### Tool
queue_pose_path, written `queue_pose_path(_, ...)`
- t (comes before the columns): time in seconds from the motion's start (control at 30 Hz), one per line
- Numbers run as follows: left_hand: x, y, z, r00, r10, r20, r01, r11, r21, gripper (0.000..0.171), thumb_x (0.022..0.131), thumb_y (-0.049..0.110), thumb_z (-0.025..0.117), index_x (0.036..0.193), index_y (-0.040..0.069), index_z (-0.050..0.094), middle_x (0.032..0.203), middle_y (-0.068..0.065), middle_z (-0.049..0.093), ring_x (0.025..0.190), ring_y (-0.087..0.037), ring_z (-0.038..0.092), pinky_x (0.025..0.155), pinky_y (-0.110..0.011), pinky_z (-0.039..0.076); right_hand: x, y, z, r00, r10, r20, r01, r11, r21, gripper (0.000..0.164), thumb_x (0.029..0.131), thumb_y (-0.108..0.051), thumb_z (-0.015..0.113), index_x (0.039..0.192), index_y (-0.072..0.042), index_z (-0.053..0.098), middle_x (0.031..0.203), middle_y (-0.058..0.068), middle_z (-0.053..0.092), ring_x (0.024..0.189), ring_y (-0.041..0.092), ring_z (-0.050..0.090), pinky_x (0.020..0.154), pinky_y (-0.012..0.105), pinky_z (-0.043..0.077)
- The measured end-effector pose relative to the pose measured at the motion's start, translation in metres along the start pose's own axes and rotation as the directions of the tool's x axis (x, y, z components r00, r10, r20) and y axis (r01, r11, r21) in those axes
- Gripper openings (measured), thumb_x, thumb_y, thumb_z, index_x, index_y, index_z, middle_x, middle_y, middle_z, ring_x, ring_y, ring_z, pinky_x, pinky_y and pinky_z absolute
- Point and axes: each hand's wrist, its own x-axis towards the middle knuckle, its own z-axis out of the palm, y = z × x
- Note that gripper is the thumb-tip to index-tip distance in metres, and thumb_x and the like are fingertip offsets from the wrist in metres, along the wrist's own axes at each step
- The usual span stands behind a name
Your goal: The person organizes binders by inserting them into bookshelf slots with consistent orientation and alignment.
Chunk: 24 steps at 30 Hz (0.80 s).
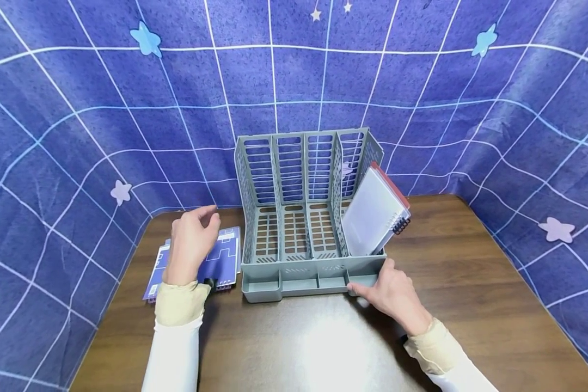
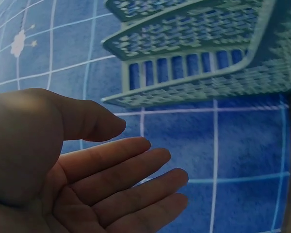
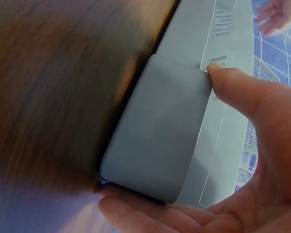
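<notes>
A grey desk file organizer with upright dividers and small front trays stands on the table. My right hand grips its front right corner, thumb at the front tray's rim and fingers along the right side; in the right wrist view the corner tray lies between them. A white spiral notebook and a red one lean in the rightmost slot. Held above blue spiral notebooks, my left hand has nothing in it. Its fingers are loosely extended in the left wrist view.
The wooden table spreads in front and to both sides. Behind it hangs a blue curtain with grid lines and stars, close to the organizer's back. The blue notebooks lie flat just left of the organizer.
</notes>
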Motion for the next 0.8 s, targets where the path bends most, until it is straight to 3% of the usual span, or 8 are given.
queue_pose_path(0.23, -0.020, -0.024, 0.004, 0.989, -0.008, 0.149, -0.003, 0.997, 0.075, 0.039, 0.095, 0.025, 0.055, 0.126, 0.005, 0.067, 0.122, -0.020, 0.067, 0.099, -0.037, 0.064, 0.080, -0.053, 0.050, 0.002, 0.000, -0.001, 1.000, 0.003, 0.009, -0.003, 1.000, 0.010, 0.098, 0.061, -0.074, 0.075, 0.106, 0.007, 0.044, 0.076, 0.030, 0.060, 0.070, 0.047, 0.062, 0.063, 0.057, 0.051)
queue_pose_path(0.47, -0.038, -0.047, 0.019, 0.968, -0.012, 0.250, -0.021, 0.992, 0.128, 0.062, 0.093, 0.040, 0.062, 0.141, 0.002, 0.053, 0.128, -0.024, 0.062, 0.091, -0.040, 0.064, 0.076, -0.055, 0.051, 0.001, 0.000, -0.002, 1.000, 0.013, 0.022, -0.014, 1.000, 0.012, 0.098, 0.062, -0.075, 0.075, 0.106, 0.007, 0.044, 0.076, 0.029, 0.060, 0.070, 0.046, 0.062, 0.063, 0.057, 0.051)
queue_pose_path(0.5, -0.041, -0.049, 0.021, 0.963, -0.004, 0.269, -0.033, 0.991, 0.130, 0.063, 0.092, 0.041, 0.063, 0.141, 0.002, 0.053, 0.120, -0.026, 0.065, 0.093, -0.039, 0.064, 0.079, -0.054, 0.051, 0.001, 0.000, -0.003, 1.000, 0.013, 0.024, -0.014, 1.000, 0.012, 0.098, 0.062, -0.075, 0.075, 0.107, 0.007, 0.044, 0.076, 0.029, 0.060, 0.070, 0.046, 0.062, 0.063, 0.057, 0.051)
queue_pose_path(0.6, -0.051, -0.057, 0.030, 0.943, 0.050, 0.330, -0.088, 0.991, 0.102, 0.064, 0.091, 0.041, 0.065, 0.138, -0.002, 0.055, 0.120, -0.028, 0.064, 0.102, -0.038, 0.062, 0.090, -0.055, 0.049, 0.000, 0.000, -0.002, 0.999, 0.014, 0.029, -0.015, 1.000, 0.012, 0.099, 0.062, -0.074, 0.075, 0.108, 0.008, 0.044, 0.076, 0.029, 0.060, 0.071, 0.046, 0.062, 0.063, 0.057, 0.051)
queue_pose_path(0.73, -0.062, -0.067, 0.038, 0.913, 0.118, 0.391, -0.168, 0.981, 0.096, 0.068, 0.089, 0.043, 0.068, 0.135, -0.005, 0.056, 0.138, -0.029, 0.052, 0.129, -0.044, 0.046, 0.108, -0.057, 0.035, 0.001, 0.000, -0.003, 0.999, 0.012, 0.031, -0.012, 1.000, 0.012, 0.101, 0.061, -0.075, 0.075, 0.109, 0.008, 0.044, 0.077, 0.030, 0.060, 0.072, 0.047, 0.062, 0.063, 0.057, 0.051)
queue_pose_path(0.8, -0.067, -0.072, 0.040, 0.902, 0.125, 0.413, -0.184, 0.977, 0.105, 0.072, 0.088, 0.046, 0.070, 0.136, -0.005, 0.056, 0.142, -0.030, 0.048, 0.132, -0.047, 0.041, 0.110, -0.058, 0.032, 0.001, 0.000, -0.003, 1.000, 0.008, 0.029, -0.009, 1.000, 0.013, 0.101, 0.061, -0.075, 0.075, 0.109, 0.008, 0.044, 0.077, 0.029, 0.060, 0.071, 0.047, 0.062, 0.063, 0.057, 0.051)
